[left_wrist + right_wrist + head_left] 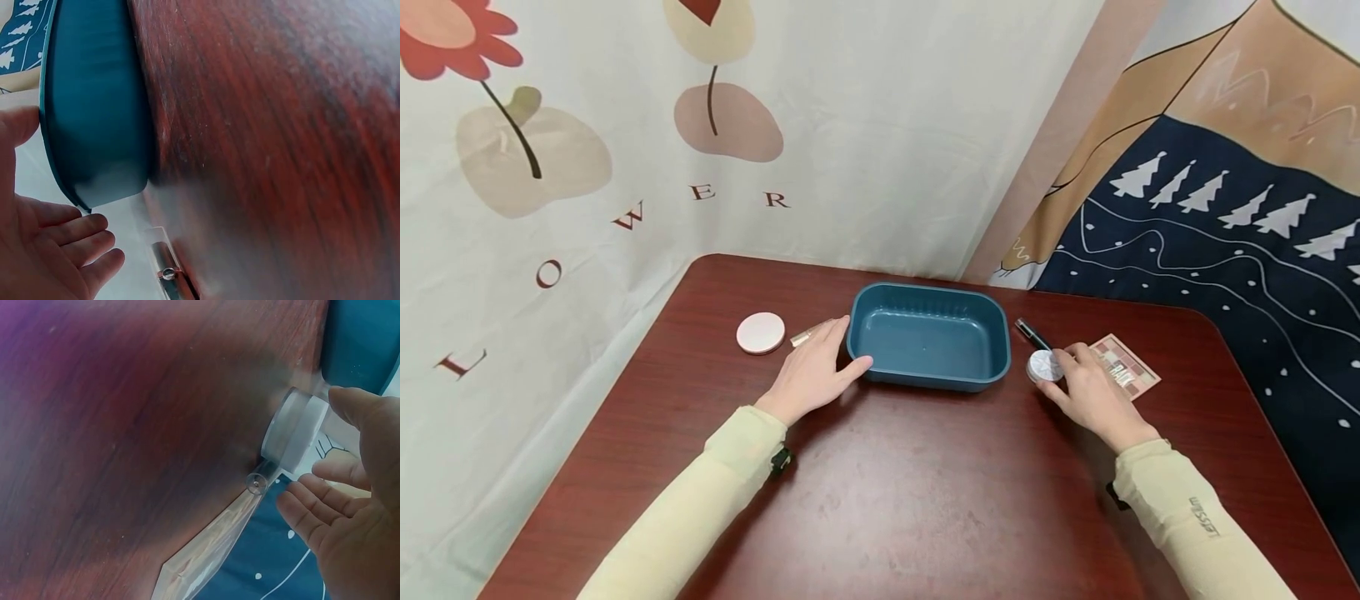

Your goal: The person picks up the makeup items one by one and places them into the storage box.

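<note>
A dark teal plastic basin [925, 382] sits at the middle of the table. My left hand [814, 367] rests at its left end, thumb and fingertips at the rim, fingers loosely extended. My right hand [1093, 392] hovers at a small round jar [1043, 365] with a pale marbled lid. In the right wrist view the jar [297, 430] stands beside the thumb tip, and the fingers are spread, not closed round it. Beyond that hand lies an eyeshadow palette [1131, 367], partly covered by the fingers. A dark slim tube [1032, 334] lies behind the jar.
Left of the basin lies a round pale pink compact [761, 332]. Between them, a slim cosmetic tube [805, 335] is partly hidden by my left hand; it also shows in the left wrist view. Printed curtains hang along the back edge of the reddish-brown table [910, 500].
</note>
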A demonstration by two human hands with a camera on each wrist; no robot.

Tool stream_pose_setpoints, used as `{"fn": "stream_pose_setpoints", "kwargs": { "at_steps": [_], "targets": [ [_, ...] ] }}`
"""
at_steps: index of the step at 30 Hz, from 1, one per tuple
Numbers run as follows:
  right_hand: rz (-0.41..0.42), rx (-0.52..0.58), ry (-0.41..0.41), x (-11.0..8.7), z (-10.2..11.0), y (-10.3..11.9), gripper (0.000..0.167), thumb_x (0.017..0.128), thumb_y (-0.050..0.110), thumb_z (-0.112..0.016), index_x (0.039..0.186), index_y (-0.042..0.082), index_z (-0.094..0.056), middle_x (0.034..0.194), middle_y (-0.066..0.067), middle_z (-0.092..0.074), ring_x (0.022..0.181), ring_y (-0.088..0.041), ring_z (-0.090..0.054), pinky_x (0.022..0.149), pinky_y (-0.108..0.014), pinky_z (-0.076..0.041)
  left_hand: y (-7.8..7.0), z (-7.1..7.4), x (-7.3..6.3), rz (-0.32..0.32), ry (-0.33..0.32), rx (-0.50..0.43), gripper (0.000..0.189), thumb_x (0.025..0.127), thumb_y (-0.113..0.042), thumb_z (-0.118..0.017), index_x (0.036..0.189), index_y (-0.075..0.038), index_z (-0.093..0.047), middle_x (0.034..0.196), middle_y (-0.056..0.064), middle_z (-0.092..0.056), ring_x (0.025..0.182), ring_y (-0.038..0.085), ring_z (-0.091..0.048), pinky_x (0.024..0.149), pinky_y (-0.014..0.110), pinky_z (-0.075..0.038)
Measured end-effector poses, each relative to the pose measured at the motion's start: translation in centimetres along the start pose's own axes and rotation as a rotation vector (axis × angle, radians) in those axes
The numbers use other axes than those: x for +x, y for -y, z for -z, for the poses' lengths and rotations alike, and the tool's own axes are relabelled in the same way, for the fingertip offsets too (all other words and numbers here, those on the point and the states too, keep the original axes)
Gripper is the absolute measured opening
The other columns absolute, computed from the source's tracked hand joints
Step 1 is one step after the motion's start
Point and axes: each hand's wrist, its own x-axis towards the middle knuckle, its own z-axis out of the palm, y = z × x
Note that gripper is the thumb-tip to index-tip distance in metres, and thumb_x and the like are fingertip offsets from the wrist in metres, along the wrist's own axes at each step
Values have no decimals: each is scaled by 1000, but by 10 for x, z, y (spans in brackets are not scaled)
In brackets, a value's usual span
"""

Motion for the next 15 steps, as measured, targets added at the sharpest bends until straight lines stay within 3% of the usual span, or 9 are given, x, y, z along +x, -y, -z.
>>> {"fn": "stream_pose_setpoints", "kwargs": {
  "at_steps": [9, 15],
  "targets": [
    [13, -6, -13, 2, -4, 0, 55, 93, 21, -75, 130, -15, -56, 115, -31, -54, 98, -42, -57, 87, -59, -54, -1, 2, 1, 54, 30, -36, 82, 99, -56, -60, 157, -2, -41, 158, 20, -44, 150, 36, -37, 115, 59, -39],
    [2, -6, -6, 3, -5, -1, 52, 93, 20, -76, 128, -14, -57, 115, -31, -52, 98, -41, -56, 86, -58, -55, -3, 6, 3, 95, 39, -44, 80, 94, -60, -64, 150, -5, -51, 154, 17, -51, 150, 34, -38, 117, 58, -37]
  ]
}}
